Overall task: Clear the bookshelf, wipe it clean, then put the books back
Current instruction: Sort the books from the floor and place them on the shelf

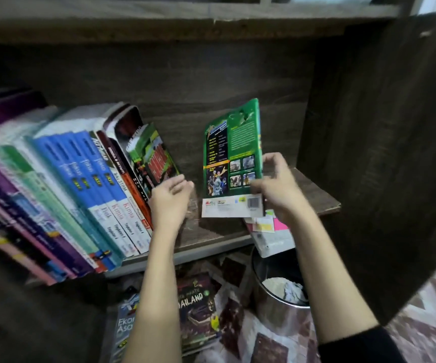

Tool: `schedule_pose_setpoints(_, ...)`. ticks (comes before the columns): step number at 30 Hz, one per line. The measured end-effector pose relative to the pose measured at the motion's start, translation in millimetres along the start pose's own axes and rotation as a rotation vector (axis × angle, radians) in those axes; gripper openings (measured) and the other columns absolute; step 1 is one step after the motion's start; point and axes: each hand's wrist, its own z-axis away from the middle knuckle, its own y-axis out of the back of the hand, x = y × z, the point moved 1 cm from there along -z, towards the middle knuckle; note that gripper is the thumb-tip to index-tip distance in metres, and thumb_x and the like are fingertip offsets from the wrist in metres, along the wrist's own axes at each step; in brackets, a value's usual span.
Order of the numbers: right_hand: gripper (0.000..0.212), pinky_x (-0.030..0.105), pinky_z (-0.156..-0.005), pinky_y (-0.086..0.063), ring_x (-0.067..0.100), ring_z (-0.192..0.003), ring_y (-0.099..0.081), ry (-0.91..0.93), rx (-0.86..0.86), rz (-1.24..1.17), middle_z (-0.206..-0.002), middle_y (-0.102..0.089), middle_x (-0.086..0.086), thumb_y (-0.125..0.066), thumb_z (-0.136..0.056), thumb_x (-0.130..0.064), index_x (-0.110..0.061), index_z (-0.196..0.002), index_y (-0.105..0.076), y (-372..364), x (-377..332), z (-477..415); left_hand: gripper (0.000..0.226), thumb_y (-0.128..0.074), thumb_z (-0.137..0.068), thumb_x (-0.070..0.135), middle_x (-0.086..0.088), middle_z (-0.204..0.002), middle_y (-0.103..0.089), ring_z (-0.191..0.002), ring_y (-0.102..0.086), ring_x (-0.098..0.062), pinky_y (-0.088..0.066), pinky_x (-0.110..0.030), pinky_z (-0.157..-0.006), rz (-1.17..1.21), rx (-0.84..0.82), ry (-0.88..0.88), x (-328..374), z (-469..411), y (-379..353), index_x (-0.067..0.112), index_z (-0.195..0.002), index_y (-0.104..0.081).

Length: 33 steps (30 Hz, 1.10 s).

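A thin green book (231,153) stands upright on the dark wooden shelf (314,189), its back cover facing me. My right hand (277,187) pinches its right edge near the bottom. A row of books (80,184) leans on the left part of the shelf, blue and purple spines outward; the rightmost book (154,155) has a green and red cover. My left hand (169,200), fingers relaxed, rests against the lower edge of that rightmost book. A bare gap of shelf lies between the row and the green book.
Below the shelf, a metal bin (277,299) holds crumpled white paper. Two books (198,310) lie on the patterned floor mat. A white packet with sticky notes (269,231) pokes out under the shelf's right end. The cabinet's dark side wall (382,153) stands close on the right.
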Motion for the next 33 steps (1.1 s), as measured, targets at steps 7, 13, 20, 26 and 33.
schedule_pose_setpoints(7, 0.054, 0.040, -0.072, -0.045, 0.029, -0.080, -0.059, 0.279, 0.080, 0.245, -0.088, -0.064, 0.008, -0.048, -0.079, 0.007, -0.025, -0.121, -0.040, -84, 33, 33, 0.044, -0.056, -0.091, 0.039, 0.001, -0.129, -0.058, -0.123, -0.049, -0.016, -0.032, -0.022, -0.100, -0.499, 0.268, -0.673, 56, 9, 48, 0.019, -0.130, -0.055)
schedule_pose_setpoints(13, 0.053, 0.041, -0.072, -0.045, 0.039, -0.086, -0.062, 0.407, -0.016, 0.297, -0.105, -0.066, 0.020, -0.045, -0.086, 0.003, -0.016, -0.136, -0.040, -119, 60, 46, 0.087, -0.028, -0.087, 0.070, -0.003, -0.155, -0.027, -0.146, -0.015, -0.020, 0.013, -0.052, -0.109, -1.114, 0.192, -0.829, 59, -5, 75, 0.010, -0.149, -0.024)
schedule_pose_setpoints(20, 0.058, 0.045, -0.076, -0.051, 0.037, -0.079, -0.063, 0.331, -0.121, 0.303, -0.099, -0.066, 0.021, -0.043, -0.084, 0.006, -0.030, -0.129, -0.036, -142, 84, 36, 0.081, -0.038, -0.083, 0.070, -0.002, -0.141, -0.049, -0.143, -0.023, -0.018, 0.013, -0.064, -0.104, -1.373, 0.137, -0.793, 51, -7, 92, 0.010, -0.137, -0.045)
schedule_pose_setpoints(26, 0.045, 0.012, -0.083, -0.033, 0.013, -0.111, -0.056, 0.142, -0.283, 0.240, -0.125, -0.061, -0.002, -0.053, -0.087, 0.006, -0.015, -0.126, -0.044, -135, 91, 24, 0.072, -0.059, -0.080, 0.058, -0.007, -0.130, -0.058, -0.141, -0.027, -0.025, 0.005, -0.063, -0.107, -1.421, 0.137, -0.836, 44, -13, 91, 0.008, -0.131, -0.054)
schedule_pose_setpoints(33, 0.056, 0.025, -0.090, -0.046, 0.022, -0.105, -0.062, 0.042, -0.374, 0.308, -0.117, -0.064, 0.007, -0.064, -0.076, 0.008, -0.025, -0.119, -0.054, -115, 101, 13, 0.070, -0.064, -0.075, 0.057, -0.004, -0.130, -0.059, -0.139, -0.032, -0.025, -0.002, -0.064, -0.107, -1.410, 0.170, -0.873, 44, -19, 95, 0.012, -0.128, -0.057)
